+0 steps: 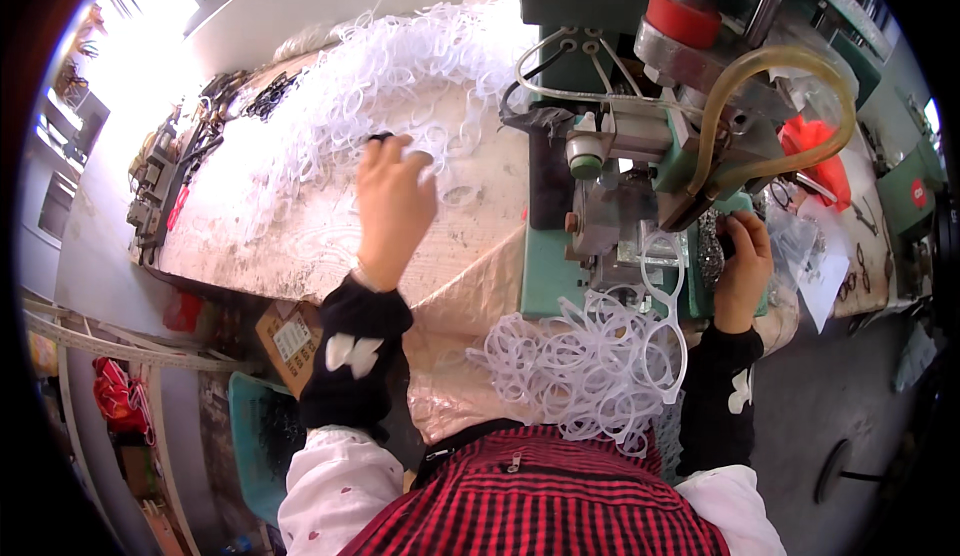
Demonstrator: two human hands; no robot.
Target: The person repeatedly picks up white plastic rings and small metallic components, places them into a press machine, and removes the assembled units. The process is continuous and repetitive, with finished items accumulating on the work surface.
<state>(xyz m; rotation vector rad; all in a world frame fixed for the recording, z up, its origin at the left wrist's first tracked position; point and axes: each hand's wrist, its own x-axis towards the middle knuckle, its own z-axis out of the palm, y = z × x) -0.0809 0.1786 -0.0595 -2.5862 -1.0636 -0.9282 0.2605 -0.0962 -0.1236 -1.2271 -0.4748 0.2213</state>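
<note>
My left hand (393, 211) is raised over the workbench, near the edge of a wide heap of clear plastic spectacle frames (400, 76). Its fingers are loosely apart, with something dark at a fingertip, and I see nothing held. Beside the green press (550, 276), my right hand (745, 268) has its fingers closed at a pile of tiny silvery metal parts (710, 248). Whatever is between those fingers is too small to name. One clear spectacle frame (682, 341) leans upright at the front of the press, against a second pile of clear frames (570, 361) close to my lap.
A yellowish hose (845, 86) loops from the press head, below a red collar (683, 16). Dark tools (150, 186) line the bench's left side. A teal basket (250, 436) stands low at left. Plastic bags (795, 231) and a red bag (815, 156) lie at right.
</note>
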